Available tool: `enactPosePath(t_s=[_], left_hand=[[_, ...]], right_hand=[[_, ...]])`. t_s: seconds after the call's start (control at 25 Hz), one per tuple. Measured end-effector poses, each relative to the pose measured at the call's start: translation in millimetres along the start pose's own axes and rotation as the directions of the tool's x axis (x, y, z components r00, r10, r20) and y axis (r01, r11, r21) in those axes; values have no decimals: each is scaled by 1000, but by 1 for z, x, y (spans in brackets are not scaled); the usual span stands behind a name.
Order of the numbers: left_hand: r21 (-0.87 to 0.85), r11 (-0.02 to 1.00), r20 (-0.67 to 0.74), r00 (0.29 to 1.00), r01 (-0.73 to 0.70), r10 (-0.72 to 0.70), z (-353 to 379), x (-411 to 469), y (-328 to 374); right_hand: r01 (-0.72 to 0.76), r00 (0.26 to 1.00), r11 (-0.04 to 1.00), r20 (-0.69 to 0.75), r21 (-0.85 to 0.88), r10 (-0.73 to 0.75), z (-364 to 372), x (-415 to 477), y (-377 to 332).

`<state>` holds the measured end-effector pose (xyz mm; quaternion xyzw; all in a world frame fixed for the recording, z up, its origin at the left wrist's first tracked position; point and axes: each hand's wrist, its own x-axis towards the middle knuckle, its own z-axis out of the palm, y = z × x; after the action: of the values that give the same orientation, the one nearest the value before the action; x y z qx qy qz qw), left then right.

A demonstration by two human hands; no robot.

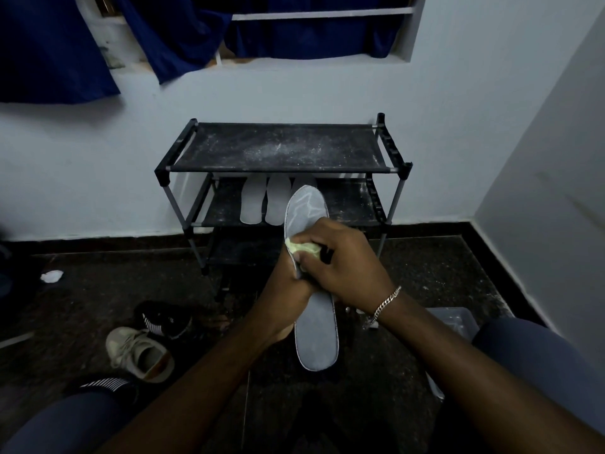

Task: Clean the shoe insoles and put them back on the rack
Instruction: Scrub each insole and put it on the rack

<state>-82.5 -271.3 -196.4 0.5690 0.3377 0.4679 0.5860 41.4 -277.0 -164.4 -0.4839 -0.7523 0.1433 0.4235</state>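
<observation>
A long grey insole (316, 332) is held upright-tilted in front of me, toe end toward the rack. My left hand (286, 299) grips it at its middle from the left edge. Pressed on the insole's upper half is a pale yellow cloth (302, 248), bunched inside my right hand (340, 260), which wears a chain bracelet. Behind stands a black shoe rack (278, 147) with a dusty top shelf. On its middle shelf lie three pale insoles (265, 199), the rightmost mostly hidden behind the held one.
A beige sneaker (140, 353) and a black striped shoe (163, 317) lie on the dark floor at left. A crumpled white scrap (51, 276) sits further left. A grey plastic box (455, 321) is by my right knee. Blue curtains (55, 47) hang above.
</observation>
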Motion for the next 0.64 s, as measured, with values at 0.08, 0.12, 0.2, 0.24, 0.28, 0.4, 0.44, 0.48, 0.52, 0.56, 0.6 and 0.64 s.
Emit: enactPosePath(t_s=[0.08, 0.12, 0.2, 0.24, 0.28, 0.4, 0.44, 0.48, 0.52, 0.56, 0.6, 0.64], left_hand=[[-23, 999, 10, 999, 43, -43, 1, -2, 0], [-38, 997, 42, 997, 70, -68, 0, -4, -2], [-76, 991, 108, 989, 108, -100, 0, -7, -4], [-71, 992, 112, 989, 104, -96, 0, -6, -4], [-38, 996, 87, 993, 81, -77, -1, -4, -5], [38, 999, 38, 999, 36, -38, 1, -3, -3], [23, 999, 50, 997, 49, -50, 0, -4, -4], [-2, 997, 74, 994, 79, -79, -2, -5, -6], [-35, 993, 100, 989, 113, -109, -3, -6, -6], [-57, 990, 122, 985, 131, -124, -3, -6, -5], [-50, 991, 123, 986, 122, -115, -3, -5, -6], [-9, 996, 108, 990, 91, -89, -3, -5, -6]], right_hand=[[-18, 1000, 1000, -6, 3, 18, -1, 2, 2], [-35, 998, 999, -54, 6, 35, -2, 3, 4], [-53, 988, 999, -145, -2, 52, -3, 5, 6], [-50, 987, 999, -156, -6, 48, -2, 5, 5], [-39, 989, 999, -139, -6, 38, -1, 3, 4], [-4, 999, 1000, -48, -4, 3, 3, -1, 2], [-11, 998, 1000, -63, -5, 11, 2, 0, 4], [-29, 994, 1000, -104, -5, 29, 0, 2, 6], [-48, 988, 999, -148, -5, 47, -1, 4, 7], [-59, 983, 998, -173, -5, 58, -2, 5, 8], [-55, 984, 998, -171, -3, 54, -2, 4, 7], [-38, 990, 999, -138, -2, 38, 0, 2, 5]])
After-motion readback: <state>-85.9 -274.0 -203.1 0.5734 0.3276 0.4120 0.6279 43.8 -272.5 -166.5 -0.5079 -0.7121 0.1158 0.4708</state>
